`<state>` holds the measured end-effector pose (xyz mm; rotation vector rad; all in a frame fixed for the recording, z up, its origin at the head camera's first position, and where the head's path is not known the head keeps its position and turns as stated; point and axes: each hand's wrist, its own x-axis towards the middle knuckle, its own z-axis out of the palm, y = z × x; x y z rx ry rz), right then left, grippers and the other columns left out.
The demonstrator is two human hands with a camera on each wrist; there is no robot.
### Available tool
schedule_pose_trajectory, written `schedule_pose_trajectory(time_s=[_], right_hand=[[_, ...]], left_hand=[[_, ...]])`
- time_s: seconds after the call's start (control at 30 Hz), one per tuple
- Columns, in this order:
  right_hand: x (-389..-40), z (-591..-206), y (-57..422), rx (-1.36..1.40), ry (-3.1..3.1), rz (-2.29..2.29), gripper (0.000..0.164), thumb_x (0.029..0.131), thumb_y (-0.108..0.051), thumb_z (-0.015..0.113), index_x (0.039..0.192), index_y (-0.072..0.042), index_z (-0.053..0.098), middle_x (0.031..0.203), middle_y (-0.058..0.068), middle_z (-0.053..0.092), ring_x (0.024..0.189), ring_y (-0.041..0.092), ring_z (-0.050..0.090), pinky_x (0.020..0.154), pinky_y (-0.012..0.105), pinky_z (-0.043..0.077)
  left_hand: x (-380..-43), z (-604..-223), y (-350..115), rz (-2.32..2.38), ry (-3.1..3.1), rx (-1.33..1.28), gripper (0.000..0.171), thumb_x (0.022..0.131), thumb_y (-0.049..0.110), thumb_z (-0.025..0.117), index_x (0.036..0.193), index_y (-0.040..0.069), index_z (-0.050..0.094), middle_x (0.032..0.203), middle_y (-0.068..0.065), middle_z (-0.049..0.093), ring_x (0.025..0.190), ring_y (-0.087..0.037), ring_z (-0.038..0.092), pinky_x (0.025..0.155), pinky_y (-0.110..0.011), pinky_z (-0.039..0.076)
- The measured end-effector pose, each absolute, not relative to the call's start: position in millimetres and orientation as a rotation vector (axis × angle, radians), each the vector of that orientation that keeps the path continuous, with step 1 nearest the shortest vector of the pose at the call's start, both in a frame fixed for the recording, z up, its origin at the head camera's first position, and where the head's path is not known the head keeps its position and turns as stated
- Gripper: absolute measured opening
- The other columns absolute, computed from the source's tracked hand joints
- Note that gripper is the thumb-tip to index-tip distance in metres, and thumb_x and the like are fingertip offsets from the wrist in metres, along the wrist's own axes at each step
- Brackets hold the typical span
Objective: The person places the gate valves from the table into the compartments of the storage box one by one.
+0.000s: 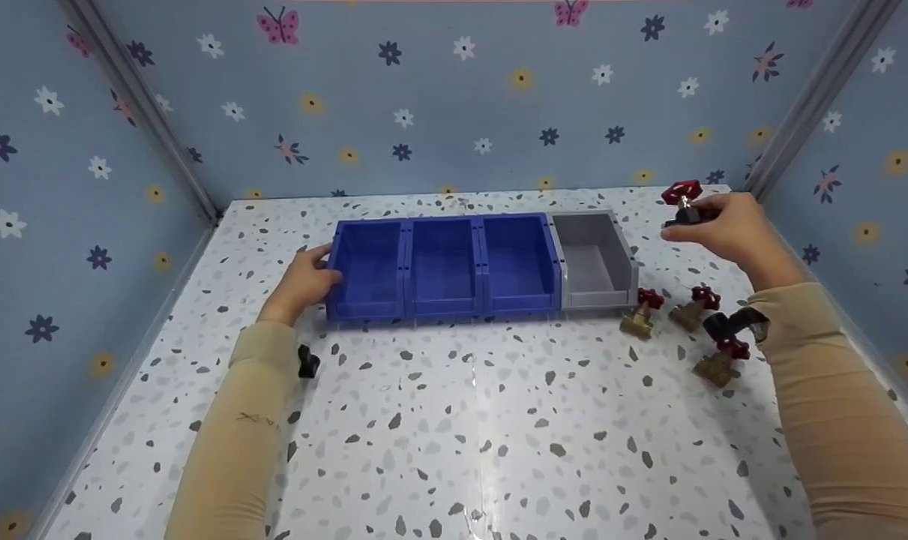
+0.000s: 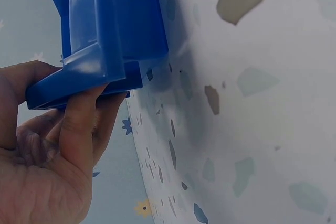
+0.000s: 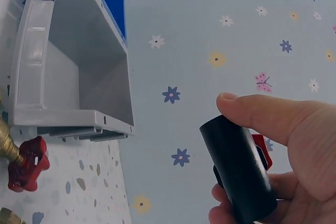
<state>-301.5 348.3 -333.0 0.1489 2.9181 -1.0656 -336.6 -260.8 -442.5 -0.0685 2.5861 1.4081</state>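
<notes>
My left hand [image 1: 304, 281] grips the side wall of the leftmost blue bin [image 1: 367, 308], thumb and fingers on either side of its edge in the left wrist view. Two more blue bins [image 1: 444, 307] and a grey bin [image 1: 597, 299] continue the row to the right. Above the table, right of the grey bin, my right hand [image 1: 735, 229] holds a valve with a black body [image 3: 239, 171] and a red handwheel [image 1: 682, 192]. The thumb lies across one end of the black body; other fingers curl beneath it.
Brass valves with red handwheels lie near the grey bin: one by its front corner [image 1: 637, 323], another [image 1: 686, 316] to the right, a third [image 1: 716, 369] nearer. A black-bodied valve [image 1: 720, 324] is partly behind the right sleeve. A small black object [image 1: 309, 362] shows beside the left sleeve.
</notes>
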Motion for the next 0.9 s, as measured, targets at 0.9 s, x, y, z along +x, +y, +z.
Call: schedule_pose_trajectory(time_s=[0.9], right_hand=[[-314.8, -341.9, 313.2, 0.106, 2.899, -1.198, 0.079, 0.093, -0.042, 0.085, 0.153, 0.003, 0.057, 0.144, 0.027, 0.061, 0.122, 0.031, 0.060, 0.101, 0.043, 0.052]], left_hand=[[-339.8, -445.4, -262.0, 1.405, 2.578, -0.081, 0.076, 0.102, 0.008, 0.052, 0.173, 0.006, 0.024, 0.166, -0.032, 0.044, 0.149, -0.046, 0.052, 0.119, -0.058, 0.050]])
